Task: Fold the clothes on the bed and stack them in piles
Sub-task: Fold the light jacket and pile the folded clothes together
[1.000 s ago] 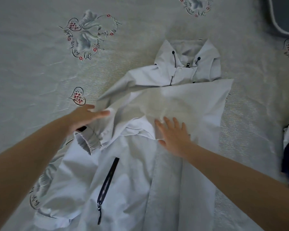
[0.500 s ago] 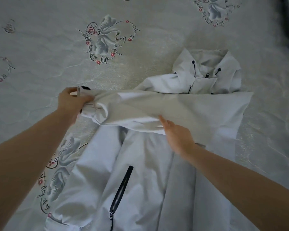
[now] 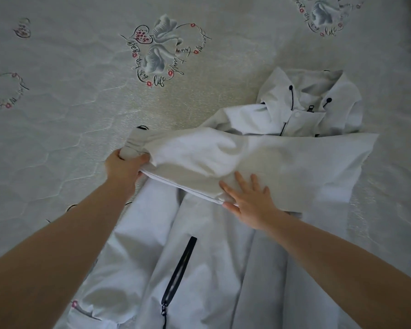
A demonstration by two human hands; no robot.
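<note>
Jacket: we are looking down at a pale jacket (image 3: 214,257) lying front-up on the bed (image 3: 69,119), its hood (image 3: 318,100) at the far end and its hem running off the near edge of the view.
Sleeve: one sleeve (image 3: 235,160) is lying folded across the jacket's chest, just below the hood, with its cuff (image 3: 134,143) sticking out past the jacket's left side.
Left hand: we are reaching our left hand (image 3: 124,168) forward with the forearm coming in from the jacket's lower left; its fingers are curling round the cuff and gripping it, thumb on top, lifting that end slightly off the bed.
Right hand: we are laying our right hand (image 3: 252,200) palm-down on the sleeve's near edge, over the jacket's middle; its fingers (image 3: 241,180) are lying straight and spread, pressing the cloth flat and grasping nothing.
Pocket zip: a dark zip (image 3: 179,269) is running slantwise on the jacket's front, nearer to us than both hands.
Bed cover: a swan-and-heart print (image 3: 159,53) is showing beyond the jacket's left shoulder.
</note>
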